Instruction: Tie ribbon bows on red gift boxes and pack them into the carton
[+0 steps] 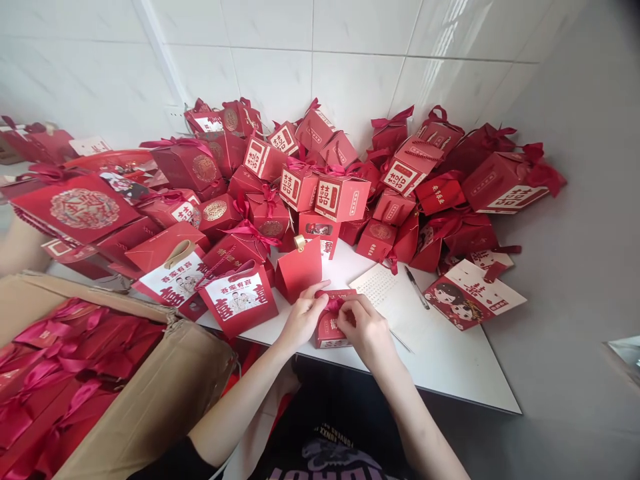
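A small red gift box (327, 330) sits at the near edge of the white table (450, 360). My left hand (303, 317) pinches its pink-red ribbon (334, 305) from the left. My right hand (365, 327) pinches the same ribbon from the right, fingers pressed together over the box top. Both hands rest on the box. Just behind it stands a plain red box with a gold clasp (299, 267).
A large heap of red gift boxes (340, 193) fills the table back to the tiled wall. Red paper bags (240, 300) stand at left. A cardboard carton (150, 393) full of ribboned boxes sits at lower left. A written sheet (385, 290) and pen (416, 287) lie to the right.
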Action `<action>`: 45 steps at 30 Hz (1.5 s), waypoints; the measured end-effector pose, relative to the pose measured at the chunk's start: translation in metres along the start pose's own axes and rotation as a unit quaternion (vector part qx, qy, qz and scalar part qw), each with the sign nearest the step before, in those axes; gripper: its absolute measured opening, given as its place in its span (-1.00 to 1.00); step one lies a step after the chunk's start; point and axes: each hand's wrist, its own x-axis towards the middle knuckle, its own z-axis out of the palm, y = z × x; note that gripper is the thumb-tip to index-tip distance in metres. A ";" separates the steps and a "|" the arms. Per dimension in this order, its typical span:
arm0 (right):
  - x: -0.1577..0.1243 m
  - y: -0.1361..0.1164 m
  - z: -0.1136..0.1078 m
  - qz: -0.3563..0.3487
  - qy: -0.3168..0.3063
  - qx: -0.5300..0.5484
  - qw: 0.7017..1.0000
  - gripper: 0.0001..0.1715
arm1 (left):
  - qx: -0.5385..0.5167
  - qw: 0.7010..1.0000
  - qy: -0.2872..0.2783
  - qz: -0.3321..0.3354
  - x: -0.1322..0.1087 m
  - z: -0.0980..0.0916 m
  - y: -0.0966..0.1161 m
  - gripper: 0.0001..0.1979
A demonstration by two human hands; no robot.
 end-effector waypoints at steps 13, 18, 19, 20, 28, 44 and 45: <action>-0.002 0.006 -0.002 -0.040 -0.026 -0.004 0.999 -0.75 | -0.088 0.995 -0.026 -0.040 0.001 -0.002 -0.004 -0.63; 0.002 0.004 -0.001 -0.054 -0.009 -0.043 0.998 -0.68 | -0.076 0.996 -0.022 -0.028 0.002 -0.002 -0.004 -0.71; 0.002 0.004 -0.002 -0.053 -0.009 -0.044 0.998 -0.68 | -0.075 0.997 -0.023 -0.030 0.002 -0.002 -0.004 -0.71; 0.003 0.003 -0.002 -0.051 -0.008 -0.044 0.998 -0.68 | -0.072 0.997 -0.023 -0.031 0.002 -0.001 -0.003 -0.71; 0.002 0.004 -0.003 -0.036 -0.029 -0.043 0.998 -0.68 | -0.032 0.999 -0.008 -0.022 0.000 0.001 0.000 -0.70; 0.000 0.008 -0.002 -0.013 -0.035 0.025 0.999 -0.74 | -0.053 0.998 -0.013 -0.035 -0.001 -0.003 -0.002 -0.69; 0.001 0.008 -0.002 -0.012 -0.033 0.036 0.999 -0.75 | -0.060 0.997 -0.014 -0.038 0.000 -0.003 -0.003 -0.69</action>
